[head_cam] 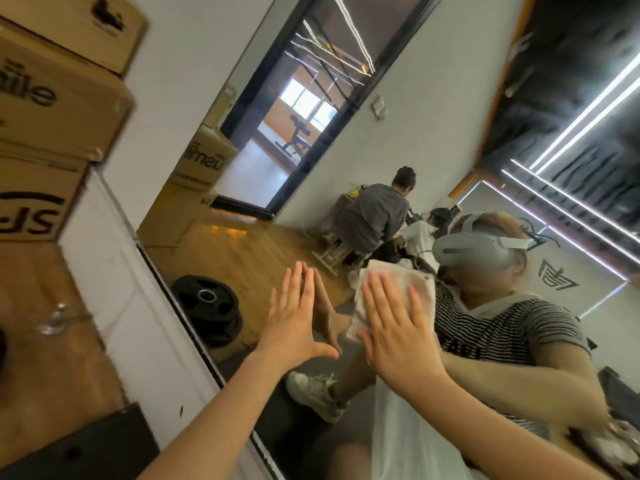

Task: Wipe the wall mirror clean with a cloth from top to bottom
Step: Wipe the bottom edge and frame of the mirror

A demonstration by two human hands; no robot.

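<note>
We see both hands flat against the mirror [311,209], whose long axis runs from the lower middle of the view up toward the upper right because the head camera is tilted. The right hand [398,330], fingers straight and spread, presses the cloth [391,289] onto the glass; the cloth lies directly under its palm and fingers, its free edges showing above and to the left of them. The left hand [294,323], fingers straight and together, rests bare on the glass just beside the cloth, apparently as a brace. The right hand is thus the working one. We judge the wipe to be partway down the mirror, though the frame edge is hard to follow here. Boxes [52,98] stand stacked beside the mirror.
</note>
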